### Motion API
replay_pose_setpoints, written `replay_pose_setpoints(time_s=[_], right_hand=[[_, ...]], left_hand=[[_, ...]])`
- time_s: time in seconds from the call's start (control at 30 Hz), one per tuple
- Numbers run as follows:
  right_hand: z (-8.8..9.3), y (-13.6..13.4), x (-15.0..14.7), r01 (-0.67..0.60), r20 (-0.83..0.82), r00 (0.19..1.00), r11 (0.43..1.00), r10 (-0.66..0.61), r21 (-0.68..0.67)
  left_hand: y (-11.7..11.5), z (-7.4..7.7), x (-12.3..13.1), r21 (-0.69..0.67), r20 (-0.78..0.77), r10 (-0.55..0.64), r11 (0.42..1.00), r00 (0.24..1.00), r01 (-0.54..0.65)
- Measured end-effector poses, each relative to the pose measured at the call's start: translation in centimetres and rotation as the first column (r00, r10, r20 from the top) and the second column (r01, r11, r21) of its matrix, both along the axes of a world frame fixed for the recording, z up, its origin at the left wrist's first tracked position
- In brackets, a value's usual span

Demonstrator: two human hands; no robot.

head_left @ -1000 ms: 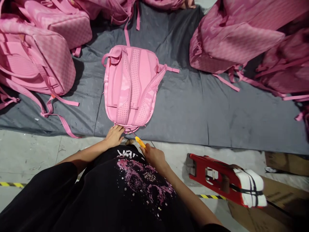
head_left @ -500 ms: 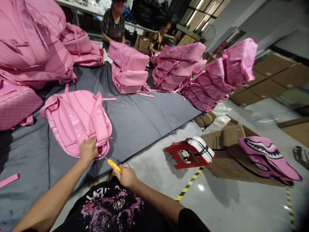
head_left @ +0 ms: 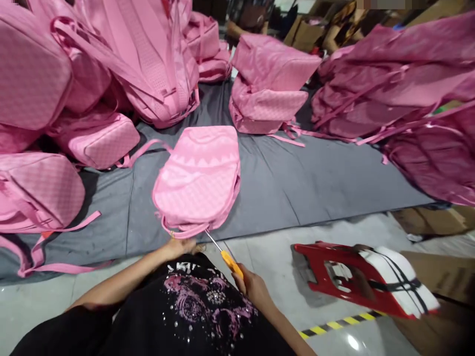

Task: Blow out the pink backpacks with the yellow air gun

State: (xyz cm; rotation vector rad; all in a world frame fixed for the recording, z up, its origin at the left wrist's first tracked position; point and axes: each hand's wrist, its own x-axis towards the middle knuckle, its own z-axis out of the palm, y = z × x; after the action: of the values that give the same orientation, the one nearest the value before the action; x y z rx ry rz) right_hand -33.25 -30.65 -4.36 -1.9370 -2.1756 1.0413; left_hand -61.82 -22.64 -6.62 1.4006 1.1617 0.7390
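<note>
A pink backpack (head_left: 198,180) lies front side up on the grey cloth (head_left: 297,188), its bottom edge toward me. My left hand (head_left: 180,245) rests at that bottom edge, fingers curled on the hem or a strap there. My right hand (head_left: 254,288) is closed round the yellow handle of small thread snips (head_left: 226,256), whose thin metal tip points at the backpack's bottom edge.
Piles of pink backpacks (head_left: 70,89) ring the cloth on the left, back (head_left: 269,84) and right (head_left: 401,99). A red stool with a white wrapped seat (head_left: 363,279) lies tipped on the floor to my right. Cardboard (head_left: 434,222) lies beyond it, with yellow-black floor tape (head_left: 334,325) in front.
The backpack has been turned over: its strap side showed before, its front panel shows now. My view swung right, then back over the cloth. The snips stay in my right hand.
</note>
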Motion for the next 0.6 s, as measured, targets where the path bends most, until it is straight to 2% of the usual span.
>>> replay_pose_setpoints(time_s=[0.03, 0.07, 0.13, 0.2, 0.27, 0.3, 0.33, 0.37, 0.43, 0.47, 0.5, 0.53, 0.6], right_hand=[[-0.3, -0.2, 0.3, 0.005, 0.062, 0.998, 0.998, -0.001, -0.066], [-0.8, -0.4, 0.4, 0.014, 0.116, 0.993, 0.992, 0.001, -0.124], [-1.7, -0.9, 0.6, 0.042, 0.18, 0.984, 0.979, -0.006, -0.197], [-2.3, -1.4, 0.9, 0.063, 0.185, 0.983, 0.974, -0.022, -0.216], [-2.2, -2.0, 1.4, 0.076, 0.154, 0.987, 0.974, -0.043, -0.215], [-2.0, -2.4, 1.8, 0.082, 0.123, 0.991, 0.973, -0.056, -0.214], [-1.7, -2.9, 2.1, 0.092, 0.08, 0.994, 0.973, -0.077, -0.211], [-1.3, -3.3, 2.4, 0.113, 0.031, 0.994, 0.974, -0.109, -0.198], [-0.6, -4.3, 2.6, 0.201, -0.06, 0.976, 0.97, -0.211, -0.138], [-0.3, -4.6, 2.5, 0.264, -0.098, 0.957, 0.96, -0.272, -0.091], [0.0, -4.7, 2.3, 0.327, -0.127, 0.936, 0.944, -0.329, -0.04], [0.3, -4.6, 1.8, 0.38, -0.153, 0.914, 0.925, -0.375, 0.005], [0.7, -3.1, 0.6, 0.433, -0.196, 0.888, 0.9, -0.417, 0.046]], left_hand=[[-1.2, -0.1, -1.1, 0.003, -0.072, -0.068, 0.998, 0.995, 0.068], [-1.9, -0.1, -2.3, 0.052, -0.157, -0.084, 0.994, 0.984, 0.093], [-1.5, 0.2, -4.3, 0.256, -0.402, -0.026, 0.956, 0.915, 0.139], [0.8, 0.2, -5.2, 0.423, -0.632, 0.018, 0.846, 0.775, 0.325], [4.0, 0.0, -5.1, 0.407, -0.739, -0.065, 0.75, 0.67, 0.522], [5.7, 0.1, -4.7, 0.387, -0.746, -0.106, 0.734, 0.657, 0.558], [7.3, 0.5, -4.3, 0.389, -0.722, -0.121, 0.743, 0.681, 0.544], [8.8, 1.3, -3.8, 0.42, -0.672, -0.083, 0.776, 0.736, 0.471], [11.5, 3.8, -2.9, 0.53, -0.509, 0.123, 0.825, 0.852, 0.198], [12.7, 5.4, -2.5, 0.582, -0.413, 0.243, 0.812, 0.878, 0.049], [13.7, 6.9, -2.1, 0.619, -0.334, 0.321, 0.784, 0.886, -0.051], [14.6, 8.3, -1.8, 0.644, -0.28, 0.361, 0.758, 0.89, -0.105], [15.5, 10.3, -0.8, 0.682, -0.251, 0.342, 0.727, 0.905, -0.085]])
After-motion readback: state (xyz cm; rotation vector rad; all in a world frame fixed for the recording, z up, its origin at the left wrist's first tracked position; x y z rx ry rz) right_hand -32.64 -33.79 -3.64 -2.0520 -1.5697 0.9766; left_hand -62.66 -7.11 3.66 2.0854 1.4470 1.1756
